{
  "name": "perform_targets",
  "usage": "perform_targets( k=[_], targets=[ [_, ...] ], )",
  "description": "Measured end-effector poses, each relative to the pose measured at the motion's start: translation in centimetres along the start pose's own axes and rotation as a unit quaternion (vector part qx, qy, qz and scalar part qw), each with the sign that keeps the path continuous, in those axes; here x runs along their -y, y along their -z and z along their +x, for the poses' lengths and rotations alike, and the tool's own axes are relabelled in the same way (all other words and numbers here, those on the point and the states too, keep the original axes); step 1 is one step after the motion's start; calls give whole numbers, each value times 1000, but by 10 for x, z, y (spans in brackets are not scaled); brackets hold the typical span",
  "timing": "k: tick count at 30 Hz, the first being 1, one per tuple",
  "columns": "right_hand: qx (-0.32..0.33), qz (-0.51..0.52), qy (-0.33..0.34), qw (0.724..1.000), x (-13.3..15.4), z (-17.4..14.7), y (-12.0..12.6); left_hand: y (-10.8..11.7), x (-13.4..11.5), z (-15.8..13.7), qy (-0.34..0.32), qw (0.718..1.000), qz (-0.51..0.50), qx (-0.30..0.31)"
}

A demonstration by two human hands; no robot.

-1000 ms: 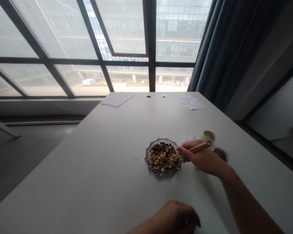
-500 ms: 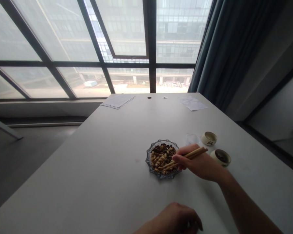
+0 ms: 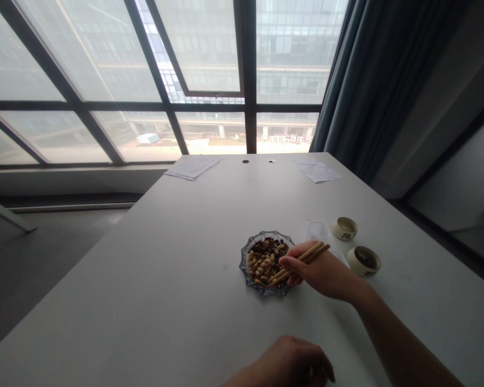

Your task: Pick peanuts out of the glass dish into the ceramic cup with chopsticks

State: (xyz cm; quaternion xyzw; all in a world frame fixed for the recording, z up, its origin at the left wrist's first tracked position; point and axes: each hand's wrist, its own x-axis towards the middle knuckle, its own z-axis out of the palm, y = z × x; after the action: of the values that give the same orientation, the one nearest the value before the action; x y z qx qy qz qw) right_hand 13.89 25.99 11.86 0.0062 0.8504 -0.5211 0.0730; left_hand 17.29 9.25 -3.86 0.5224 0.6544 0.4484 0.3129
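My right hand (image 3: 317, 269) is closed around a pair of wooden chopsticks (image 3: 302, 263), whose tips dip among the nuts near the front right of a scalloped glass dish (image 3: 244, 269). In the dish lie pale peanuts or similar nuts (image 3: 266, 263), with dark reddish-brown pieces toward its back. Part of the dish's right side is covered by the hand. At the bottom edge, my left hand (image 3: 292, 360) rests on the table, nearest the dish, with loosely bent fingers apart and nothing visible in them; its lower part is cut off.
Beyond my right hand stand a small clear plastic box (image 3: 318, 230), a cream ceramic cup (image 3: 344, 228) and another cup with dark contents (image 3: 363, 262). Another clear container (image 3: 341, 258) is partly hidden by the hand. Papers (image 3: 193, 167) lie at the white table's (image 3: 165, 269) far end.
My right hand has shifted slightly left, and the chopsticks have tilted, their tips a little farther right in the dish. More of the clear containers shows. My left hand stays put.
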Motion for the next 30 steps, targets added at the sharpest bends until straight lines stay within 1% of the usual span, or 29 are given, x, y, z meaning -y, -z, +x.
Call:
perform_targets(
  k=[3, 7, 11, 15, 21, 26, 30],
  targets=[
    [16, -15, 19, 1000, 1, -1, 0, 0, -1, 1, 3, 1000, 9, 4],
    [33, -36, 46, 998, 1, -2, 1, 2, -5, 1, -9, 1000, 7, -3],
    [29, -64, 69, 995, 3, -4, 0, 4, -10, 1, 0, 1000, 15, 1],
    [22, -79, 86, 993, 4, -4, -2, 4, -13, 0, 5, 1000, 24, -9],
    [18, -80, 82, 993, 2, -1, -4, 5, -13, 0, -4, 1000, 23, -3],
    [24, -45, 68, 996, -2, 0, -5, 5, -13, 0, -12, 1000, 23, -4],
    [8, -38, 63, 997, -1, 1, -5, 4, -11, 0, -10, 1000, 29, -2]
  ],
)
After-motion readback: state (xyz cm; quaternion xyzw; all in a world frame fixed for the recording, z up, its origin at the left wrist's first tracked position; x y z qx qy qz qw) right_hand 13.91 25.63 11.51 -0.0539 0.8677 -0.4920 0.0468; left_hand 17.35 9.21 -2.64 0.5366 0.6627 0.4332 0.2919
